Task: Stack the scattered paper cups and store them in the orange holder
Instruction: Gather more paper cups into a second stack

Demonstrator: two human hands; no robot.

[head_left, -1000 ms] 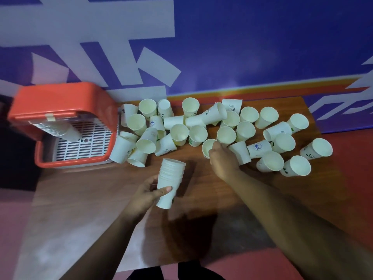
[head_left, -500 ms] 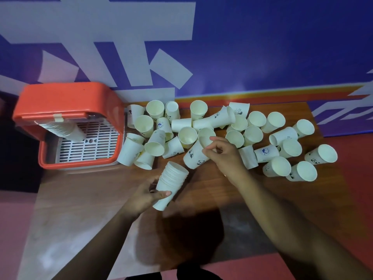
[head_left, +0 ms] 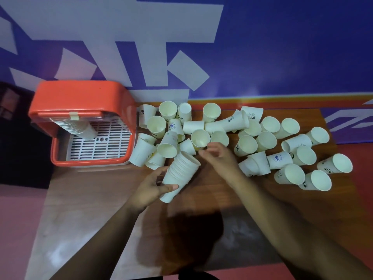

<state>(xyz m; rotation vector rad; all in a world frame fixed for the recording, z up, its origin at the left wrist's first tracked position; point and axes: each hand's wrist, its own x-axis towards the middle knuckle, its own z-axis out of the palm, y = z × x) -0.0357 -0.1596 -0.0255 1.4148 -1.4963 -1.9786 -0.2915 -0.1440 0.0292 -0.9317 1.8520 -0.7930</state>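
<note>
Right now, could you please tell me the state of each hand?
Left hand: grips the cup stack.
Right hand: open, fingers loosely curled, holding nothing.

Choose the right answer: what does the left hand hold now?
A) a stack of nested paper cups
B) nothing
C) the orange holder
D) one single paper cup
A: the left hand grips a stack of nested paper cups, with many rims showing one inside another near its top.

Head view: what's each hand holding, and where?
Left hand grips the cup stack around its lower half, thumb near the base. Right hand holds nothing, beside the stack's rim.
</note>
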